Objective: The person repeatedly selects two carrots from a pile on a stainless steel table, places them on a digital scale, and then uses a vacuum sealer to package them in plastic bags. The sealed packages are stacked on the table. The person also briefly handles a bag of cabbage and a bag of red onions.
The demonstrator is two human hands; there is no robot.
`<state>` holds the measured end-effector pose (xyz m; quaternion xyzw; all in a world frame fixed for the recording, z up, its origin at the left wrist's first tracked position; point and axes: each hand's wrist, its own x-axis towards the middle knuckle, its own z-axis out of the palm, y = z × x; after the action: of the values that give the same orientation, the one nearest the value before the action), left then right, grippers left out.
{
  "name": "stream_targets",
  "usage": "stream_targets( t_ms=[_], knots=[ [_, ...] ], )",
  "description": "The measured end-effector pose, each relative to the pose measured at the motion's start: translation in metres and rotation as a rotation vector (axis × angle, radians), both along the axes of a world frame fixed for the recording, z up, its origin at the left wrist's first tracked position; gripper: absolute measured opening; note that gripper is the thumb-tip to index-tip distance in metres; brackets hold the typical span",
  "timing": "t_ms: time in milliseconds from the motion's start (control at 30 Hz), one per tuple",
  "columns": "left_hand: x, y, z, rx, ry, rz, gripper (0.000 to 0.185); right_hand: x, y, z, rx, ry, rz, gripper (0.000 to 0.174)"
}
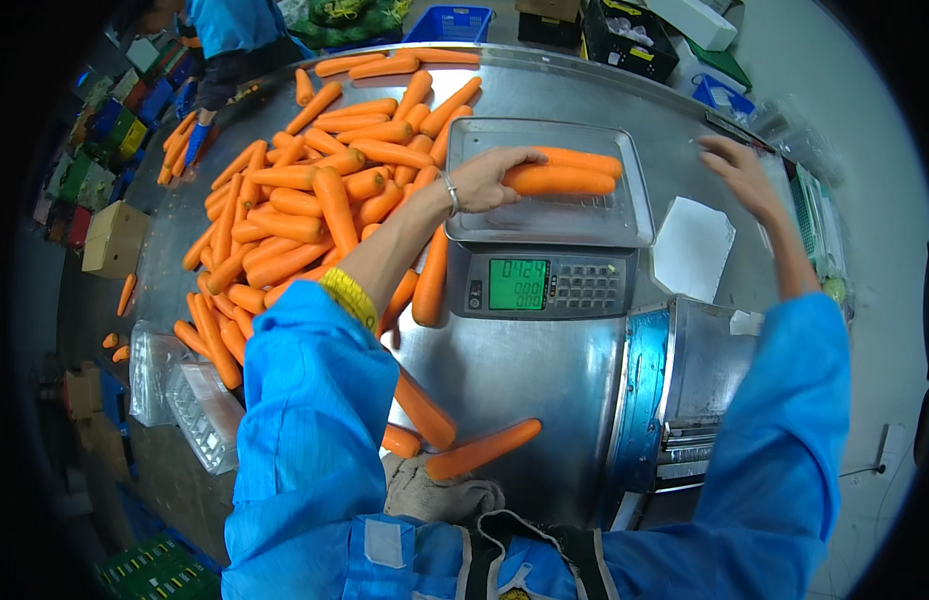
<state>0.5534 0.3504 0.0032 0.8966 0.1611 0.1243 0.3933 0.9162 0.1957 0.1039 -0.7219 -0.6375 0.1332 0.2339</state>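
My left hand (494, 180) is at the near ends of a pair of carrots (566, 180), its thumb and fingers around them. The carrots lie side by side over the metal pan (547, 229) of a digital scale (543, 285), whose green display is lit. A clear plastic surface shows faintly beneath them. To the right of the pan, my right hand (734, 169) is raised with its fingers apart and nothing in it. A big pile of carrots (292, 202) spreads over the steel table left of the scale.
White paper (693, 247) lies right of the scale, above a film-wrapping machine (682, 375). Clear plastic trays (202, 405) are at the lower left. Loose carrots (483, 450) and a cloth (434, 491) lie close to my body. Another person's blue-gloved hand (198, 142) is among carrots, upper left.
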Motion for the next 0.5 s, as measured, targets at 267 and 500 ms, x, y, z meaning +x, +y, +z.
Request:
stream_targets(
  t_ms=[267,500],
  knots=[
    [-0.076,-0.015,-0.003,0.307,-0.216,0.394,0.058,0.037,-0.228,0.064,0.114,0.082,-0.521,0.039],
    [-0.228,-0.097,0.007,-0.383,-0.399,0.875,0.032,0.027,-0.357,0.032,0.133,0.456,-0.672,0.038]
  ],
)
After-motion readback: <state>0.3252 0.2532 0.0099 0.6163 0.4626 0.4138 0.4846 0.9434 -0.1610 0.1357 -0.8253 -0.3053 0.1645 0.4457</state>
